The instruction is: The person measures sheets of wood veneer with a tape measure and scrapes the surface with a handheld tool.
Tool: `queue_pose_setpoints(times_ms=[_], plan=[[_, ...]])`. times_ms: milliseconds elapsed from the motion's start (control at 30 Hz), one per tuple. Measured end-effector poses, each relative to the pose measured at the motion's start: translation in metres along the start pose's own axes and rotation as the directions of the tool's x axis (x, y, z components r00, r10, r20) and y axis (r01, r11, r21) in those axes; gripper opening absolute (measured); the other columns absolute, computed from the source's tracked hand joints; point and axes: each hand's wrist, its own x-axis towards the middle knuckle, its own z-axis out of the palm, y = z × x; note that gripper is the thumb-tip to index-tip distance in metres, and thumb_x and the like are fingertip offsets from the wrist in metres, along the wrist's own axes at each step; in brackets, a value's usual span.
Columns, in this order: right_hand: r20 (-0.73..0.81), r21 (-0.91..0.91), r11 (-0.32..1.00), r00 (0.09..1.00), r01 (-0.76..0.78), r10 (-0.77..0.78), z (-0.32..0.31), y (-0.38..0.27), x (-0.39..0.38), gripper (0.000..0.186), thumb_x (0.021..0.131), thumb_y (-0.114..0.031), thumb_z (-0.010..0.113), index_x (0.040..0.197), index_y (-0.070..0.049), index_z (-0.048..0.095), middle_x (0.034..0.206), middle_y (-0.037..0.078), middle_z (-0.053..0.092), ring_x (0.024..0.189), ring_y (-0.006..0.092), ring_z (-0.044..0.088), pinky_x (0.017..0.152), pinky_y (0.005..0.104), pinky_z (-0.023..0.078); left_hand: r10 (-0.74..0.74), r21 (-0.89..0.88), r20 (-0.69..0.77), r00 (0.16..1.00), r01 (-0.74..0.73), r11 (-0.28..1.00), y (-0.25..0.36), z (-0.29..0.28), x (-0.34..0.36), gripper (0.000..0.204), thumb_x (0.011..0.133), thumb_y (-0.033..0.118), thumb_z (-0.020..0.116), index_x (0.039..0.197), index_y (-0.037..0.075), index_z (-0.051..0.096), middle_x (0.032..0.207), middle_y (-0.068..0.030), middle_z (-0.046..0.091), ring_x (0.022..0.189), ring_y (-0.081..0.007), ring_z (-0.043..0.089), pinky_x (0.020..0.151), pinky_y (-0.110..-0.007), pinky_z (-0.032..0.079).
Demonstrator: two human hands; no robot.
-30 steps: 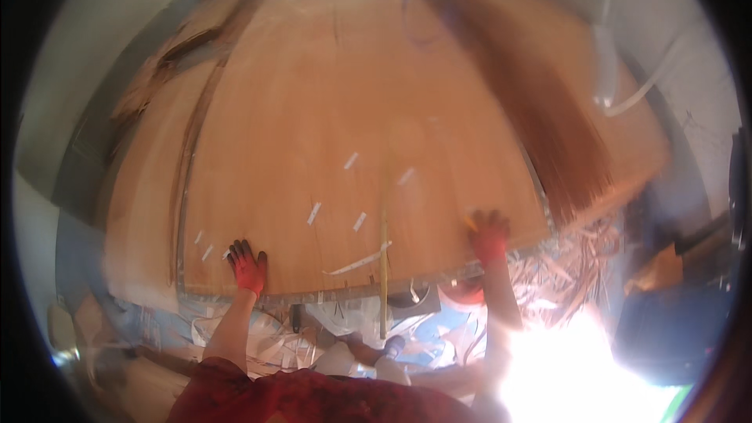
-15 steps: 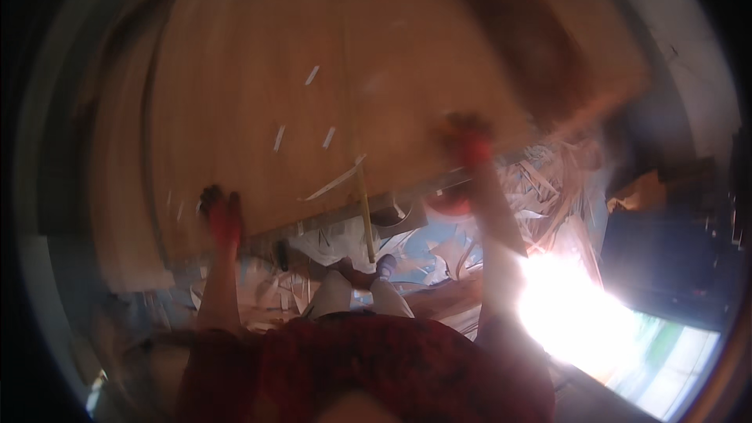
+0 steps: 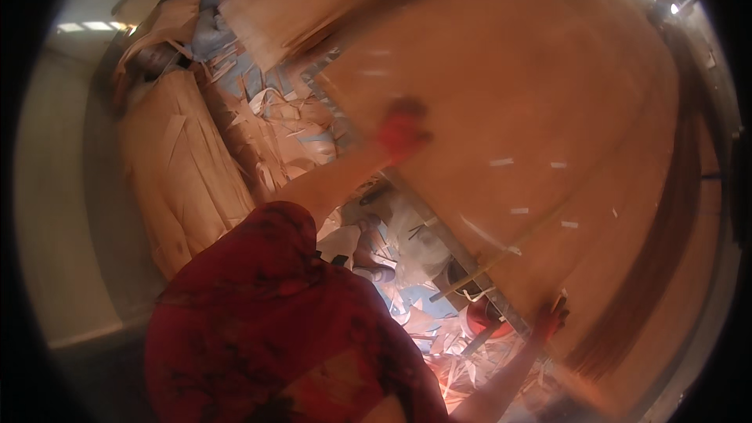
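A large brown wood veneer sheet (image 3: pixel 501 102) covers the work table. My left hand (image 3: pixel 403 133), in a red glove with dark fingertips, rests on the sheet near its edge; motion blurs it, but the thumb stands apart from the fingers. Further right along the same edge, my right hand (image 3: pixel 552 319), also red-gloved, is curled at the sheet with a small light-tipped thing at its fingers, too small to name. Several short white strips (image 3: pixel 519 211) lie on the sheet between the hands. A thin yellowish stick (image 3: pixel 501 260) crosses the sheet and juts past the edge.
Veneer scraps (image 3: pixel 294 121) litter the floor on the left and under the table edge. A stack of brown sheets (image 3: pixel 184 164) stands at the left by the wall. Another veneer stack (image 3: pixel 290 0) lies at the far side. A red round container (image 3: pixel 479 319) sits below the edge.
My view has swung to the left, so the sheet now slants across the right side. Both hands remain at the sheet near its edge. The stack at the left has come into view.
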Motion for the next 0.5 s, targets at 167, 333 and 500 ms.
queue_pose_setpoints(times_ms=[167, 333, 500], plan=[[0.008, 0.098, 0.995, 1.0, -0.022, 0.021, 0.004, -0.002, -0.002, 0.064, 0.097, -0.049, 0.045, 0.157, -0.037, 0.027, 0.164, 0.023, 0.018, 0.14, 0.059, 0.026, 0.117, 0.057, 0.025, -0.002, 0.024, -0.03, 1.0, 0.003, 1.0, 0.001, 0.001, -0.002, 0.076, 0.09, 0.047, 0.06, 0.146, -0.001, 0.04, 0.154, -0.0236, 0.034, 0.145, -0.0424, 0.027, 0.121, -0.054, 0.019], [-0.248, -0.334, 0.936, 0.948, 0.112, -0.202, 0.033, 0.031, 0.004, 0.058, 0.099, -0.045, 0.049, 0.15, -0.018, 0.043, 0.15, 0.018, 0.046, 0.13, 0.0403, 0.05, 0.096, 0.0566, 0.048, 0.006, -0.009, 0.025, 1.0, -0.006, 1.0, 0.03, -0.009, 0.019, 0.067, 0.09, 0.041, 0.06, 0.139, -0.004, 0.047, 0.147, -0.0267, 0.042, 0.14, -0.0433, 0.035, 0.12, -0.052, 0.022], [-0.091, 0.058, 0.995, 0.993, 0.084, -0.079, 0.01, -0.006, 0.017, 0.062, 0.096, -0.046, 0.054, 0.153, -0.024, 0.039, 0.155, 0.03, 0.032, 0.142, 0.0521, 0.029, 0.119, 0.0569, 0.021, 0.105, 0.244, -0.038, 0.994, -0.092, 0.965, 0.01, 0.006, 0.01, 0.066, 0.093, 0.04, 0.059, 0.14, -0.005, 0.047, 0.148, -0.0278, 0.043, 0.139, -0.0432, 0.038, 0.119, -0.052, 0.024]])
